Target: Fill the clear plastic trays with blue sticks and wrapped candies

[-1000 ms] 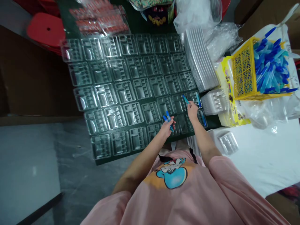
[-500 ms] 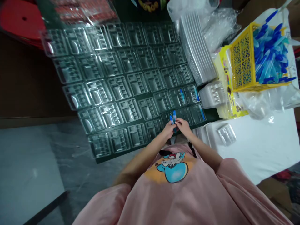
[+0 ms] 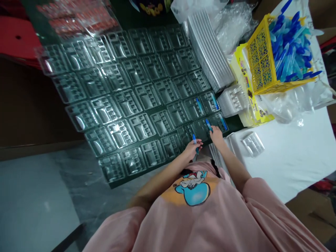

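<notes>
My left hand [image 3: 192, 149] is near the front edge of the table, its fingers closed around a slim blue pen-like piece [image 3: 194, 138] with a darker tip. To its right, my right hand [image 3: 217, 135] pinches a second pen-like piece [image 3: 208, 124] over a clear plastic tray [image 3: 201, 131] in the front row. Similar blue pieces lie in nearby trays: one in the front-row tray at the right end [image 3: 223, 122], and others in two trays [image 3: 193, 108] of the row behind. Many clear moulded trays [image 3: 141, 126] cover the dark green tabletop in rows.
A yellow basket [image 3: 258, 66] full of blue pieces stands at the right on a white-covered surface [image 3: 296, 157]. Stacked clear trays [image 3: 210, 49], smaller clear inserts [image 3: 232, 99] and yellow printed cards [image 3: 243, 66] lie beside it. Red packets [image 3: 81, 17] are at the far left.
My hands were together with two blue pieces between them. Now they are apart: the right one has moved right and forward with one piece, while the left keeps the other. The view has shifted slightly.
</notes>
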A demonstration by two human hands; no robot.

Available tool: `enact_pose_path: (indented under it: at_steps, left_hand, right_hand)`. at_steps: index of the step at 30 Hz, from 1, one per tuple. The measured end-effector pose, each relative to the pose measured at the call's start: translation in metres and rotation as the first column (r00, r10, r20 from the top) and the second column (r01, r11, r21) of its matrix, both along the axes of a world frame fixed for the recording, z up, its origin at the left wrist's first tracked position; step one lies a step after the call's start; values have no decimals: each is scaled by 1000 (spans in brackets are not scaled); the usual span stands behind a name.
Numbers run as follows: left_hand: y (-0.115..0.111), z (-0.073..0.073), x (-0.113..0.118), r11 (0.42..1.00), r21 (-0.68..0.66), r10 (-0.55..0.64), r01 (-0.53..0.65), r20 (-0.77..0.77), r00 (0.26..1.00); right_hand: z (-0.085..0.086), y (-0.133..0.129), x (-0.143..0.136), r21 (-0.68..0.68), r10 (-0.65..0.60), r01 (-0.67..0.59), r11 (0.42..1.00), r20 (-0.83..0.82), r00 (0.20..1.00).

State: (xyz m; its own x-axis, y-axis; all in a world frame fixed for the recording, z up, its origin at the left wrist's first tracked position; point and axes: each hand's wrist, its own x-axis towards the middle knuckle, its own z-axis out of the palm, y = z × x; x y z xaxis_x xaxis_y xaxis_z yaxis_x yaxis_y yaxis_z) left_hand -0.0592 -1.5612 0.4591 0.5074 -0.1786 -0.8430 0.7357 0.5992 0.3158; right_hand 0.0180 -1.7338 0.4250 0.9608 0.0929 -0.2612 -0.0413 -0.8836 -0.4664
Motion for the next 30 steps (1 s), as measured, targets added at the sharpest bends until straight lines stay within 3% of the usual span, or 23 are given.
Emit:
enact_pose_path:
  at_steps: [3, 7, 11, 14, 16, 21, 30]
  left_hand:
    - [6, -1, 7, 1000, 10, 17, -17, 0, 1000]
    - [9, 0, 17, 998, 8, 65, -65, -16, 998]
    - [0, 3, 22, 986, -34, 163, -166, -73, 984]
    - [-13, 6, 16, 972, -47, 226, -230, -81, 971]
    - [-21, 6, 9, 966, -43, 251, -255, -81, 964]
    - [-22, 8, -7, 975, -47, 213, -219, -107, 971]
    - [17, 11, -36, 964, 157, 234, -213, -126, 964]
  right_hand:
    - [-8, -2, 5, -44, 20, -21, 999, -16, 1000]
    - [-4, -3, 0, 34, 0, -1, 999, 40, 999]
    - [13, 8, -19, 265, -19, 11, 964, 29, 999]
    - [23, 23, -43, 476, 85, -24, 879, -106, 991]
    - [26, 32, -58, 511, 126, -28, 859, -158, 979]
    - [21, 38, -59, 409, 106, -15, 913, -201, 974]
    - [8, 72, -20, 62, 170, -162, 985, -166, 971]
